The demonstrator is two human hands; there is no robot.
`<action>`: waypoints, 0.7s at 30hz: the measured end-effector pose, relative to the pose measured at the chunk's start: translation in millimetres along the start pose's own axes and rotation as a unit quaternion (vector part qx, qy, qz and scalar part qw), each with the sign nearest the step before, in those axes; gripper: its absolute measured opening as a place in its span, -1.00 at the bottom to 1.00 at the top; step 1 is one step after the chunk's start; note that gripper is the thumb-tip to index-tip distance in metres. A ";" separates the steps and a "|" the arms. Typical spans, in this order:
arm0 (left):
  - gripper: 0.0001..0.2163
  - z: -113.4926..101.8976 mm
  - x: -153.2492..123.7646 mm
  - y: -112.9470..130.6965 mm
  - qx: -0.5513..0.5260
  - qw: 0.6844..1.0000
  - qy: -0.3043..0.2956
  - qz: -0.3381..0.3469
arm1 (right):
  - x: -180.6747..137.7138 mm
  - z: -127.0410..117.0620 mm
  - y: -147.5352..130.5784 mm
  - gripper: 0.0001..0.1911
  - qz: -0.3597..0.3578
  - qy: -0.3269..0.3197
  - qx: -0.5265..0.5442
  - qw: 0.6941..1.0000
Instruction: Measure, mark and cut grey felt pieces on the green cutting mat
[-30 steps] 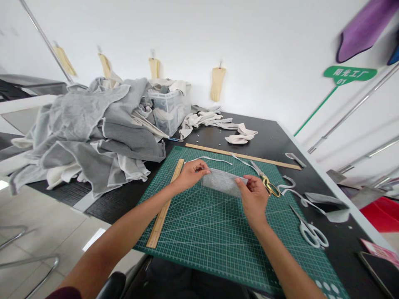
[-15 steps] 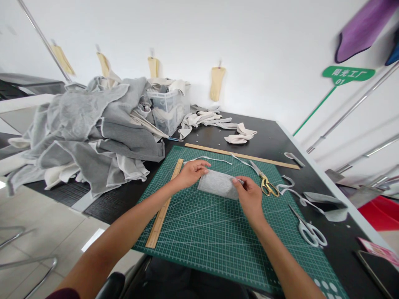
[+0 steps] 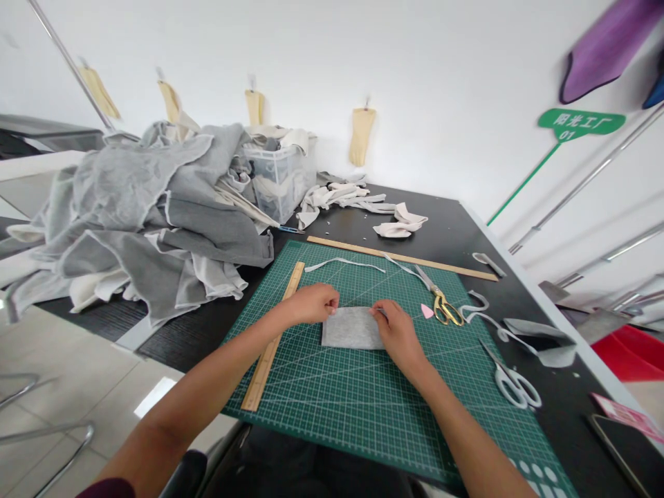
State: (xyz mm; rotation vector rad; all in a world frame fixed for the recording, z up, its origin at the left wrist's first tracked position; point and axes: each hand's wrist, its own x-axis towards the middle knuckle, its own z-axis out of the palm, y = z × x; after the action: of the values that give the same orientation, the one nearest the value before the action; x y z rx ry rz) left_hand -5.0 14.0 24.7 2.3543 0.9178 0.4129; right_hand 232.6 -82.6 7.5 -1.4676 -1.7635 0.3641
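Note:
A small grey felt rectangle lies flat on the green cutting mat. My left hand pinches its upper left corner with curled fingers. My right hand rests on its right edge, fingers closed over the upper right corner. A small pink chalk piece sits on the mat just right of my right hand, beside gold-handled scissors.
A wooden ruler lies along the mat's left edge and a longer one along its far edge. White scissors lie at the right. A heap of grey fabric and a plastic bin stand at the left rear. Fabric scraps lie right.
Both hands have brought the felt piece down and toward me until it lies flat on the mat. The pink chalk piece, hidden before, now shows.

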 end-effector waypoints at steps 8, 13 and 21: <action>-0.55 11.8 3.1 27.3 -0.112 0.988 -0.032 0.101 | -4.7 -3.8 -13.5 -0.85 -0.064 -0.053 -0.028 0.996; -0.79 17.2 1.6 41.8 -0.092 0.990 -0.031 0.105 | -6.9 -5.4 -18.6 -0.85 -0.074 -0.046 -0.041 0.995; -0.71 22.4 9.4 37.0 -0.226 0.974 0.013 0.006 | -3.4 -1.4 -14.8 -0.73 0.092 0.063 0.151 0.982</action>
State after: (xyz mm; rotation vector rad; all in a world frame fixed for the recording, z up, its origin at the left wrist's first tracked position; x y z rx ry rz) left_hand 31.4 -10.6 30.3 1.9410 0.7298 0.5894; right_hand 223.4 -90.4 16.8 -1.4029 -1.4067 0.5931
